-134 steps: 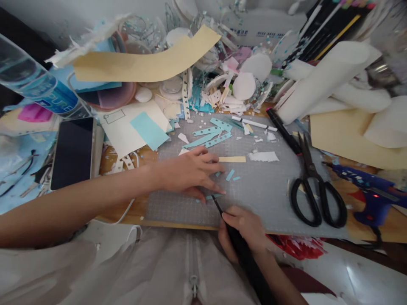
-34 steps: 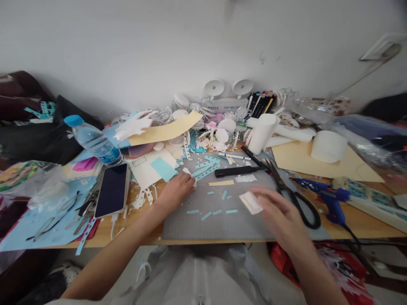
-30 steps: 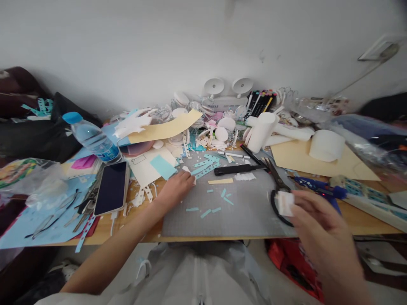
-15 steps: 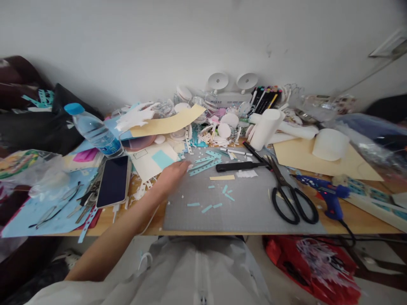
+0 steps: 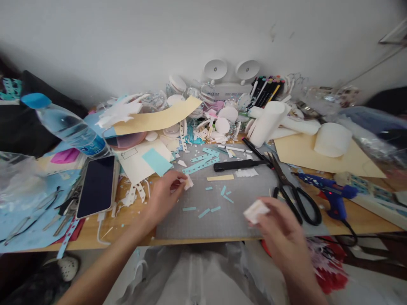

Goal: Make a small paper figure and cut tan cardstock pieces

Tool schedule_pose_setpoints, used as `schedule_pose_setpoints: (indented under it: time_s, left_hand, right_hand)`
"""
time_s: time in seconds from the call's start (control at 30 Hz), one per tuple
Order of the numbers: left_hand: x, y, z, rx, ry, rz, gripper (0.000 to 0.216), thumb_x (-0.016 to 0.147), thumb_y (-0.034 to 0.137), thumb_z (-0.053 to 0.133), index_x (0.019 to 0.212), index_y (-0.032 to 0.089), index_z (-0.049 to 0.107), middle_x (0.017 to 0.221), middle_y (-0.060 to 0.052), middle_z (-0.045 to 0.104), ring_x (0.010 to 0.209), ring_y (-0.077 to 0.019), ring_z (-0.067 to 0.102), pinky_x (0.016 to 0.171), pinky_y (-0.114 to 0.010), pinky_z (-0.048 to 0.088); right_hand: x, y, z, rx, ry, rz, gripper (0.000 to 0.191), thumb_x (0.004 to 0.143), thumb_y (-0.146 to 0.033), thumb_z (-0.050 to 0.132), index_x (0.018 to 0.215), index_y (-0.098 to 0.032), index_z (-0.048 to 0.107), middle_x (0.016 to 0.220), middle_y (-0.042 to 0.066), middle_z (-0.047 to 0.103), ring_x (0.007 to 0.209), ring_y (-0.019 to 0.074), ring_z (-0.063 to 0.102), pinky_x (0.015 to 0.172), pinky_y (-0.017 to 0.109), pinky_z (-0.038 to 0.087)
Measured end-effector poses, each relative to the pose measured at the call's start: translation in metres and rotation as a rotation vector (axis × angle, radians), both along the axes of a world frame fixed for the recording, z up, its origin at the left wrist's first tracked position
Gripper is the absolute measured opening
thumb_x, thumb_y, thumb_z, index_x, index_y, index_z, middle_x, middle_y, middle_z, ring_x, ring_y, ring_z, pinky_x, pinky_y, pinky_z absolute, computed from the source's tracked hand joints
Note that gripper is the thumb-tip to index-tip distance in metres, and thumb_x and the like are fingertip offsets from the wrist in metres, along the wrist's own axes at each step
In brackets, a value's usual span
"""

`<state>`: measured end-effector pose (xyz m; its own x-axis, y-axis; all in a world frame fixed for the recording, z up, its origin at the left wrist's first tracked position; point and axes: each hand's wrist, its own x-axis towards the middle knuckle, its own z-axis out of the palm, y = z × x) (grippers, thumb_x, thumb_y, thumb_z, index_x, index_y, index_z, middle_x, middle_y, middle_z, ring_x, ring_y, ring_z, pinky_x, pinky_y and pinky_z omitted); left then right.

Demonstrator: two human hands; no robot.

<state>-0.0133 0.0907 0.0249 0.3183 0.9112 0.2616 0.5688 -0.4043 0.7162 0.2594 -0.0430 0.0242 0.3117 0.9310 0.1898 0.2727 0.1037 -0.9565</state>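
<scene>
Left fingers (image 5: 176, 175) pinched on white scrap (image 5: 188, 182) | right fingers (image 5: 276, 206) clamped on white block (image 5: 255, 211)

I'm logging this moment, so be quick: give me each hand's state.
Left hand: closed, pinching a small white piece.
Right hand: closed, holding a larger white piece.

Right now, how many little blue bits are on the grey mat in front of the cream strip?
7. Four bits are near the cream strip, three bits nearer the front of the grey mat. The right hand may hide others.
</scene>
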Motion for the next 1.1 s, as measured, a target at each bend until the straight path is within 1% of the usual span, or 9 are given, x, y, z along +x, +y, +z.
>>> schedule_pose_setpoints:
  time_s: [0.07,0.13,0.2,0.33,0.4,0.63,0.8,0.93,1.1]
  left_hand:
    - [0.001,-0.009,0.001,0.033,0.039,0.009,0.021,0.091,0.021,0.055,0.109,0.019,0.066,0.117,-0.011,0.069,0.107,-0.0271,0.068,0.095,-0.047,0.055]
    - [0.002,-0.024,0.005,0.112,0.104,0.030,0.032,0.093,0.019,0.055,0.124,0.019,0.063,0.137,-0.014,0.059,0.132,-0.0333,0.050,0.111,-0.058,0.039]
    - [0.005,-0.047,0.008,0.251,0.270,-0.074,0.036,0.096,0.017,0.050,0.131,0.019,0.059,0.141,-0.012,0.058,0.138,-0.0304,0.045,0.114,-0.054,0.038]
    - [0.019,-0.095,0.002,0.272,0.455,-0.407,0.042,0.099,0.030,0.051,0.139,0.016,0.052,0.147,-0.011,0.055,0.135,-0.0249,0.051,0.106,-0.040,0.051]
    - [0.021,-0.106,-0.008,0.271,0.510,-0.399,0.046,0.098,0.034,0.051,0.140,0.014,0.050,0.149,-0.012,0.052,0.135,-0.0257,0.051,0.105,-0.040,0.051]
    - [-0.001,-0.087,-0.029,0.278,0.595,-0.147,0.055,0.098,0.036,0.050,0.147,0.013,0.043,0.150,-0.012,0.051,0.140,-0.0286,0.047,0.120,-0.051,0.029]
    - [0.005,-0.084,-0.019,0.355,0.486,-0.208,0.045,0.097,0.022,0.050,0.141,0.012,0.050,0.148,-0.012,0.054,0.141,-0.0263,0.045,0.120,-0.047,0.028]
    - [0.016,-0.095,-0.013,0.372,0.372,-0.352,0.033,0.098,0.018,0.048,0.128,0.013,0.060,0.132,-0.008,0.068,0.124,-0.0204,0.060,0.110,-0.036,0.040]
    - [0.014,-0.096,-0.017,0.312,0.452,-0.264,0.037,0.099,0.027,0.047,0.133,0.016,0.057,0.136,-0.006,0.065,0.123,-0.0228,0.060,0.111,-0.039,0.035]
  right_hand:
    - [-0.014,0.012,-0.002,-0.038,0.089,0.075,0.021,0.088,-0.033,0.069,0.108,-0.029,0.066,0.089,0.002,0.071,0.068,0.0176,0.070,0.062,0.028,0.058]
    - [-0.021,0.017,-0.002,-0.037,0.121,0.049,0.018,0.085,-0.031,0.072,0.102,-0.028,0.067,0.089,0.002,0.072,0.072,0.0178,0.070,0.063,0.027,0.059]
    - [-0.020,0.017,-0.003,-0.049,0.115,-0.010,0.019,0.084,-0.030,0.071,0.103,-0.027,0.067,0.090,0.002,0.072,0.074,0.0176,0.070,0.064,0.025,0.058]
    - [-0.007,0.010,-0.008,-0.108,0.068,-0.076,0.020,0.086,-0.033,0.069,0.105,-0.026,0.068,0.093,0.003,0.072,0.077,0.0172,0.069,0.067,0.024,0.058]
    - [-0.003,0.007,-0.012,-0.120,0.054,-0.079,0.015,0.087,-0.033,0.069,0.100,-0.026,0.068,0.093,0.002,0.071,0.079,0.0160,0.069,0.069,0.022,0.057]
    - [-0.025,0.004,-0.025,-0.116,-0.048,0.152,0.010,0.091,-0.024,0.064,0.099,-0.028,0.061,0.093,-0.002,0.067,0.089,0.0133,0.067,0.079,0.020,0.054]
    - [-0.047,0.014,-0.020,0.004,-0.315,0.440,0.021,0.096,-0.017,0.056,0.113,-0.027,0.061,0.100,0.002,0.068,0.095,0.0172,0.064,0.085,0.030,0.051]
    - [-0.028,0.015,-0.022,0.070,-0.451,0.343,0.031,0.096,-0.013,0.050,0.122,-0.026,0.061,0.107,0.005,0.066,0.100,0.0196,0.062,0.088,0.034,0.051]
    - [0.005,0.017,-0.028,0.055,-0.635,0.180,0.030,0.095,-0.015,0.052,0.120,-0.026,0.064,0.106,0.007,0.065,0.099,0.0226,0.061,0.086,0.038,0.050]
